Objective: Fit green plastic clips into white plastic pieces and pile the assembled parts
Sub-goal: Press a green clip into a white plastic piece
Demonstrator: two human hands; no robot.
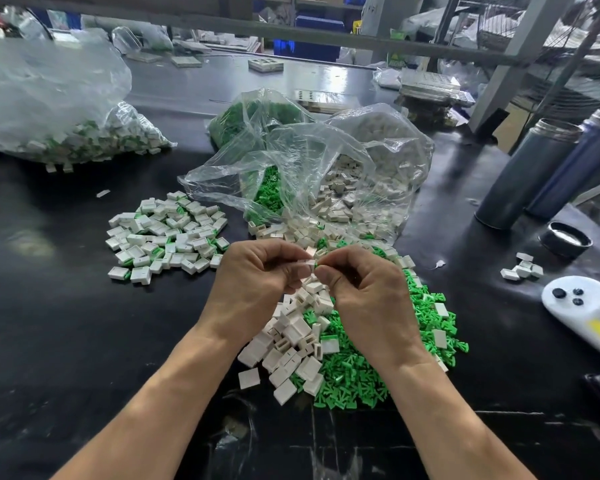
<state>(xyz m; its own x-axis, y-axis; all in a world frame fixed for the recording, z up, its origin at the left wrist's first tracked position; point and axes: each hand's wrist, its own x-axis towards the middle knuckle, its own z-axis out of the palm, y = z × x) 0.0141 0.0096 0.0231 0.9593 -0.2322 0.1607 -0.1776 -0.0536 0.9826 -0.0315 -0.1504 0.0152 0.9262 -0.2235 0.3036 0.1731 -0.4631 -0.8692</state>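
Observation:
My left hand [257,275] and my right hand [364,292] meet above the middle of the black table, fingertips pinched together. Between them sits a small white plastic piece [307,261], gripped by the left fingers; the right fingertips press at its right end, and whatever they hold is hidden. Under the hands lies a heap of loose white pieces [291,341] beside a spread of green clips [361,375]. A pile of assembled white-and-green parts [167,233] lies to the left.
An open clear bag [312,168] of green clips and white pieces lies behind the hands. A big bag of assembled parts [66,133] lies far left. Two metal flasks [534,171], a black lid [567,239] and a white foam piece [579,299] are at right.

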